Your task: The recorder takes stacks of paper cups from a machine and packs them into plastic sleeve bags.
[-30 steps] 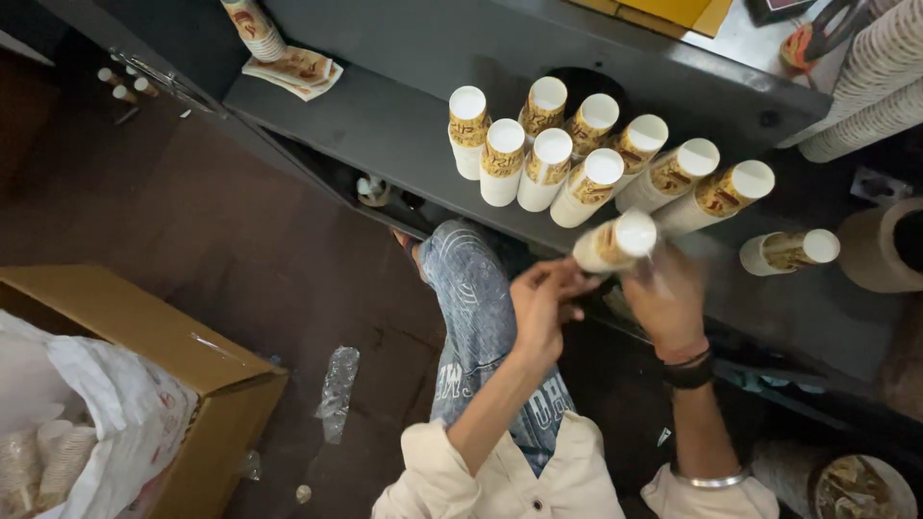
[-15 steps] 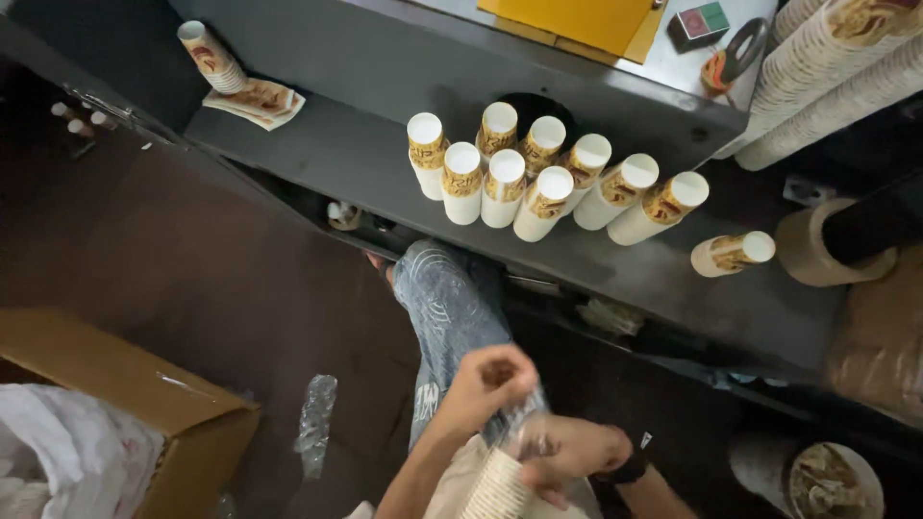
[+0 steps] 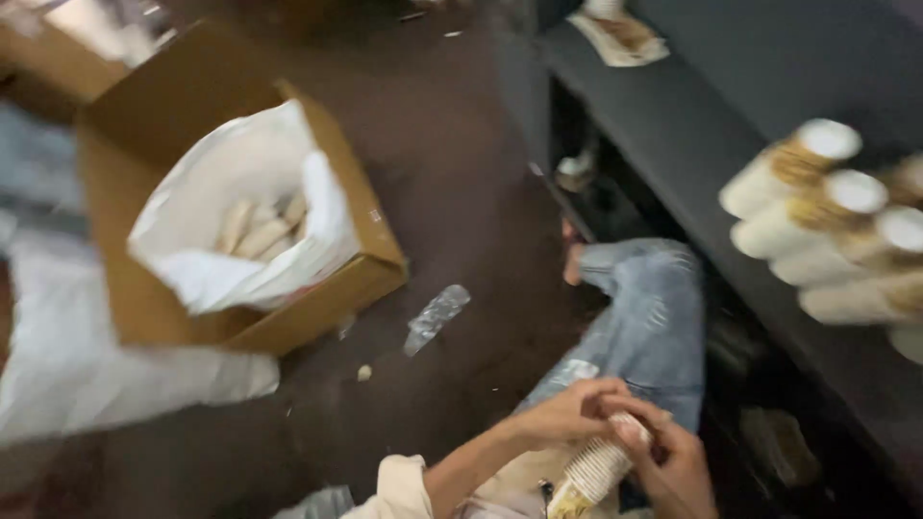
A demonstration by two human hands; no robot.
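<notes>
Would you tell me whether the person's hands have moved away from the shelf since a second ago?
Yes. Both hands came down from the shelf edge toward the lap, now holding a stack of cups.

Cup stacks [image 3: 260, 226] inside box [image 3: 144, 308]

Ribbed paper cup stack [image 3: 598, 468]; matt brown cardboard box [image 3: 144, 288], crinkly white liner [image 3: 240, 221], probably plastic; faded denim [image 3: 654, 327].

Open brown floor [image 3: 452, 192] betw. cardboard box [image 3: 144, 288] and dark shelf [image 3: 692, 144]; only crumpled plastic wrapper [image 3: 436, 317] and small scraps there. Right side blocked: rows of paper cups [image 3: 817, 231] on shelf, shelf edge close by denim knee [image 3: 654, 317]. White plastic sheet [image 3: 96, 375] beside the box, to the left.
</notes>
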